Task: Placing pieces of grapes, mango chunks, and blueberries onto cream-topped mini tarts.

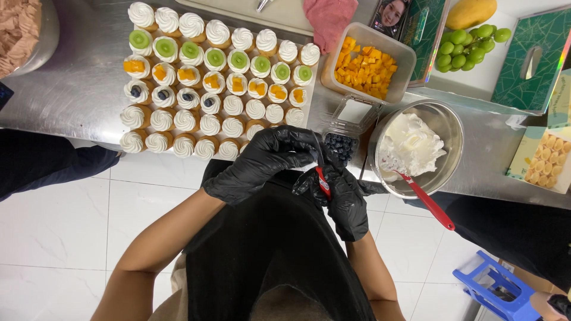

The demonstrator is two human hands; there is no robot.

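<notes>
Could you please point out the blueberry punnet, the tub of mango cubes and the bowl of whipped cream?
blueberry punnet (341, 146): head view, on the berries inside.
tub of mango cubes (406, 52): head view, right rim.
bowl of whipped cream (453, 128): head view, bare right wall.

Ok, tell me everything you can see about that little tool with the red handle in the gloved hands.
The small tool has a thin dark metal upper part and a red handle lower down, and looks like a small knife or peeler, though its exact kind is hard to tell. It stands nearly upright, tilted slightly, just in front of the counter edge beside the open clear box of blueberries. The right hand, in a black glove, grips its red part; the left hand, also gloved, closes over the top.
</notes>
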